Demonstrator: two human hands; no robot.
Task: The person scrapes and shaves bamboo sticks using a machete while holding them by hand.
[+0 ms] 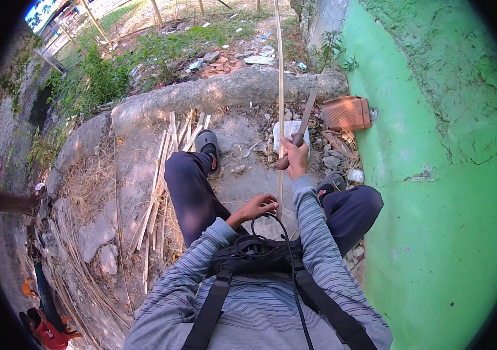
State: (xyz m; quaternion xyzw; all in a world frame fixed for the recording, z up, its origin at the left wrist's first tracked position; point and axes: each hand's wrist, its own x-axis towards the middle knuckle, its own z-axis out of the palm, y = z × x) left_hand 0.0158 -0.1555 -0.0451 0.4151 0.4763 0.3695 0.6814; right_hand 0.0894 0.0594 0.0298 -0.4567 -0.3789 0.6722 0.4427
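A long pale bamboo strip [281,70] runs from near my lap straight out past the low wall. My right hand [297,156] is closed round a knife [307,114] by its brown wooden handle. Its grey blade points away from me, just right of the strip. The strip passes against the fingers of that hand. Nearer my body, my left hand [256,207] has its fingers bent together at the strip's near end; the exact grip is partly hidden. Beside my left leg lies a pile of split bamboo strips [158,192].
A low rough concrete wall [202,96] curves across the front. To the right stands a green wall [435,221] with an orange hollow brick [346,113] at its foot. Rubble [335,156] lies by my right shoe. A black cable [291,256] hangs over my waist. Red cloth [50,335] shows lower left.
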